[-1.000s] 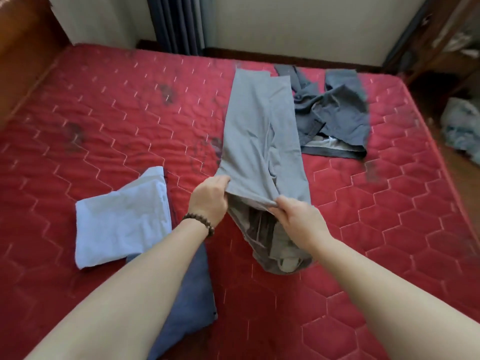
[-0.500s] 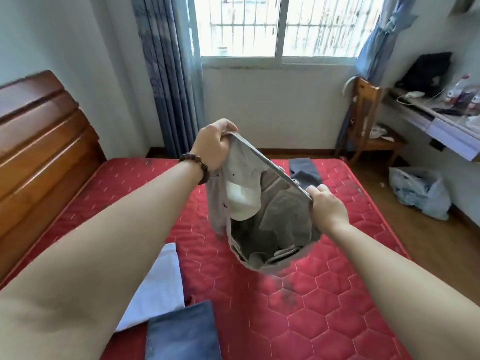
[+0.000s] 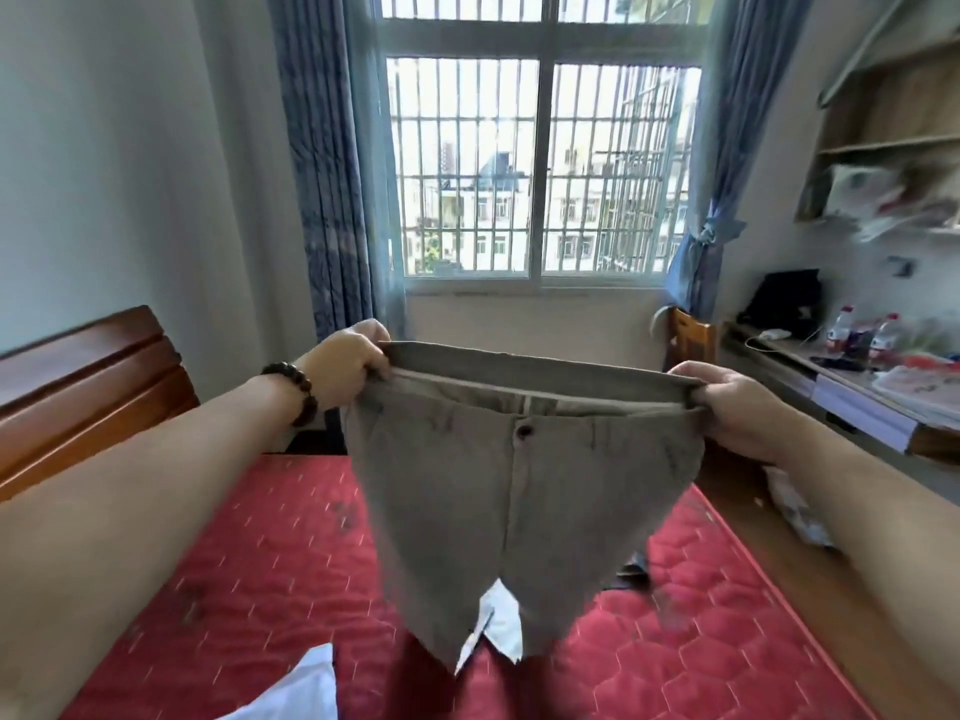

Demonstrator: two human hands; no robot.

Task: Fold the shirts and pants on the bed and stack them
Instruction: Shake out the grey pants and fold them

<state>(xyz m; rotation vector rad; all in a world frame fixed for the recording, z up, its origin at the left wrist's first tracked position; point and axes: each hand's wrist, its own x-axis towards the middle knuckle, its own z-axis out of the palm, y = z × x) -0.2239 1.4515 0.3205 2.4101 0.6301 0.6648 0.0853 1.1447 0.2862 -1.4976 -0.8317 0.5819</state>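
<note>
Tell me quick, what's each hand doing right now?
Left hand: grips the left end of the pants waistband.
Right hand: grips the right end of the waistband.

A barred window (image 3: 540, 168) fills the far wall, bright daylight coming through it with apartment blocks outside. Blue curtains (image 3: 327, 163) hang at both sides (the right one is tied back). The walls (image 3: 114, 174) are plain and pale. A wooden headboard (image 3: 88, 392) stands at the left, and the bed (image 3: 260, 574) wears a red quilted cover. On the right, a wooden chair (image 3: 691, 337) sits beside a cluttered desk (image 3: 852, 402) carrying bottles (image 3: 883, 332), with open shelves (image 3: 893, 137) mounted above.
</note>
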